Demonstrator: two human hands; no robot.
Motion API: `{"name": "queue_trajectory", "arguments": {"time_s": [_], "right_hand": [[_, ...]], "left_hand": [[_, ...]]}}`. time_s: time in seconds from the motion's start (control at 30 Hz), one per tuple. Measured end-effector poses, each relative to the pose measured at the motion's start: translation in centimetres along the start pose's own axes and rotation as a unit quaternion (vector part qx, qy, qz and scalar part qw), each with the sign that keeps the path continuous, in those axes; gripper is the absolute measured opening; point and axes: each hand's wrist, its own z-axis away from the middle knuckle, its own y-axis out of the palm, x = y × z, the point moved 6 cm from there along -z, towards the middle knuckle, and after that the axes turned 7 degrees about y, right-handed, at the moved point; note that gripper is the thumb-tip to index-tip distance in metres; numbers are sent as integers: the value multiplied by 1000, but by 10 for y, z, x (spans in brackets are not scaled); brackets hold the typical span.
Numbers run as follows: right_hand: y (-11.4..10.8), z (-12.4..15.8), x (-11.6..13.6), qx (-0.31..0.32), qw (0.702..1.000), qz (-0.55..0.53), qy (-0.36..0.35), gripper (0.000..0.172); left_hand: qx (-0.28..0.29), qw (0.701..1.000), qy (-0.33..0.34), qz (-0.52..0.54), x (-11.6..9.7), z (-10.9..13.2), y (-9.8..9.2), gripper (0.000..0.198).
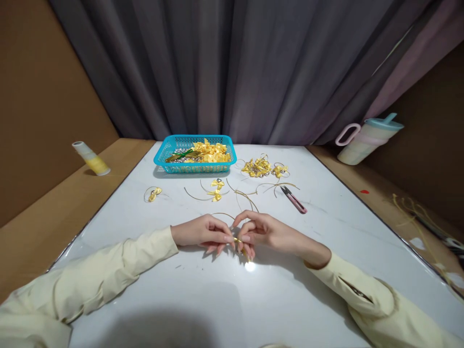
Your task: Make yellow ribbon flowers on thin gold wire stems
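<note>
My left hand (207, 233) and my right hand (267, 234) meet above the white tabletop, fingertips almost touching. Between them, both pinch a small shiny yellow ribbon piece (237, 239), mostly covered by the fingers. A thin olive cord (223, 214) curves out behind the hands; whether it joins the held piece I cannot tell. Just beyond lie two yellow ribbon bows (216, 195) with silvery bits and cords. Loose cords (246, 197) lie behind my right hand, and pink-handled thread snips (294, 200) rest to its far right.
A blue plastic basket (156, 159) at the back holds yellow bows, silvery pieces and a green-tied bundle. Beside it is a pile of corded bows (258, 166). One bow (155, 194) lies left. A thread spool (91, 158) stands left, a lidded tumbler (366, 140) right.
</note>
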Motion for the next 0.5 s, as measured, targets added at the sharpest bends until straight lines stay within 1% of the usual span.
{"name": "queue_trajectory", "arguments": {"time_s": [0.2,0.37,0.5], "right_hand": [[0,0,-6,-10,998,36,51,29],[2,0,-10,13,996,56,64,28],[2,-1,-9,13,996,55,69,30]], "left_hand": [[-7,1000,9,-8,-2,1,-1,23],[-3,1000,8,-13,-2,3,-1,22],[4,1000,3,-25,-2,4,1,22]]}}
